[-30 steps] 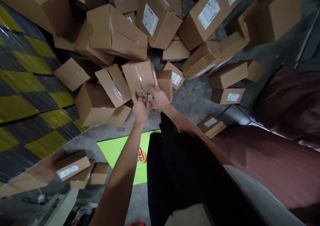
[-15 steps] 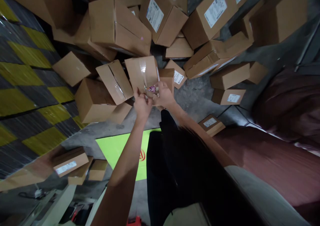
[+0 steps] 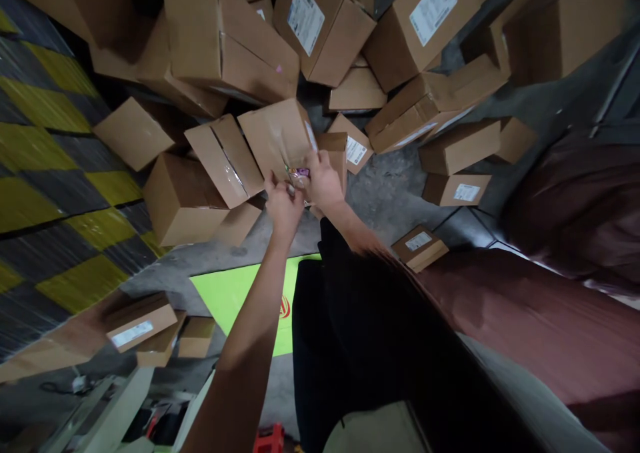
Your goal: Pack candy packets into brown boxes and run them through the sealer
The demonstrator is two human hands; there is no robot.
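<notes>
A taped cardboard box [image 3: 274, 133] stands tilted in front of me, with a torn gap at its near end. In the gap shows a small purple, shiny-looking item [image 3: 300, 172], too small to name. My left hand [image 3: 285, 209] is closed on the near left edge of the gap, its fingers curled at the cardboard. On the right side, my right hand [image 3: 323, 181] is curled over the same box, its fingertips close to the purple item. Some fingertips are hidden. Another cardboard box [image 3: 227, 163] with a taped seam leans just left of it.
Many cardboard boxes [image 3: 333, 33] lie heaped beyond and around the hands. A yellow-and-grey checked wrapped stack [image 3: 65, 173] rises at left. A bright green sheet [image 3: 235, 293] lies on the grey floor. Brown-red covering [image 3: 520, 319] spreads at right.
The box has tipped slightly to the left in view. My right hand has shifted a little up and left along it; the left hand keeps its place at the edge.
</notes>
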